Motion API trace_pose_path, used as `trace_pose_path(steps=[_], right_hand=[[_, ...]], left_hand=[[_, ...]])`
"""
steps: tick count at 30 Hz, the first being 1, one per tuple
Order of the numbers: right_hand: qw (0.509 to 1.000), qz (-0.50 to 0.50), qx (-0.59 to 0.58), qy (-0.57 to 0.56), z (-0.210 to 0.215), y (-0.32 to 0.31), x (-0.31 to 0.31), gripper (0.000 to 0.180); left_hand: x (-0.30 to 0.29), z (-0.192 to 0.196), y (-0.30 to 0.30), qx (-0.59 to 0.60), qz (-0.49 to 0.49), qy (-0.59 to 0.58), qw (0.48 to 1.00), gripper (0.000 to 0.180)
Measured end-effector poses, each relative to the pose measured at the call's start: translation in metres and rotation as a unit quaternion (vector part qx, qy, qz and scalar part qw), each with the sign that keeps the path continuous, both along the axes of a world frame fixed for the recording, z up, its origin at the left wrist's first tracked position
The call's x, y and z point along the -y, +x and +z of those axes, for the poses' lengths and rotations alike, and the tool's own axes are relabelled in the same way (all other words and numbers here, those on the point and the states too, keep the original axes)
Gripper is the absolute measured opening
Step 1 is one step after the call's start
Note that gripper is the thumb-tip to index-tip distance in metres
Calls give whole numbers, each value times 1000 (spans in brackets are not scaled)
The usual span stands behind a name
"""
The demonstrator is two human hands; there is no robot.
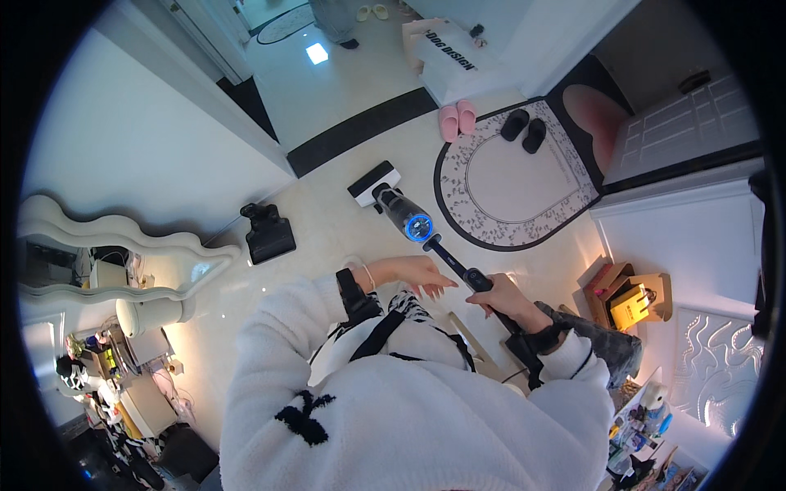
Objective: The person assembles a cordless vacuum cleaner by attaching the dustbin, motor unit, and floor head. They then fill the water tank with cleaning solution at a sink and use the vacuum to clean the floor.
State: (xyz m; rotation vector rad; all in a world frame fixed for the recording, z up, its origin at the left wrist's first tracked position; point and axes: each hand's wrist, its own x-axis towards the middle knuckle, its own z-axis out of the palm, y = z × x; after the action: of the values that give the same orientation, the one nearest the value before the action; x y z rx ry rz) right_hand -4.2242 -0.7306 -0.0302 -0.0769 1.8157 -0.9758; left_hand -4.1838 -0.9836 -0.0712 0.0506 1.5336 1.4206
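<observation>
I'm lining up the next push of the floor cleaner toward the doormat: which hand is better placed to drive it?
The right hand. It is wrapped around the cleaner's handle, in line with the shaft. The left hand is open, fingers spread beside the shaft, gripping nothing. The cleaning head sits just short of the doormat.

This is looking like a home's entrance hall. Pink slippers [457, 119] and black slippers [524, 128] are sitting on a patterned doormat [524, 192] beside a panelled door [688, 123]. A wavy-framed mirror [106, 254] is leaning on the white wall, and glossy cream floor tiles [327, 237] are running toward further rooms.
</observation>
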Motion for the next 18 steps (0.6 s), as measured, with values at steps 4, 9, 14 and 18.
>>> trace_pose_path(steps=[4, 9, 14, 18], right_hand=[[999, -4, -18, 39, -17, -6, -5, 28], [995, -38, -3, -93, -51, -17, 16, 23], [983, -1, -76, -166, -89, -46, 79, 21], [978, -5, -83, -190, -99, -73, 153, 30]], left_hand=[[-25, 2, -5, 29, -37, 2, 999, 71], [-45, -6, -16, 18, 18, 36, 999, 70], [-21, -24, -30, 19, 270, 29, 962, 60], [24, -49, -65, 133, 541, 116, 822, 40]])
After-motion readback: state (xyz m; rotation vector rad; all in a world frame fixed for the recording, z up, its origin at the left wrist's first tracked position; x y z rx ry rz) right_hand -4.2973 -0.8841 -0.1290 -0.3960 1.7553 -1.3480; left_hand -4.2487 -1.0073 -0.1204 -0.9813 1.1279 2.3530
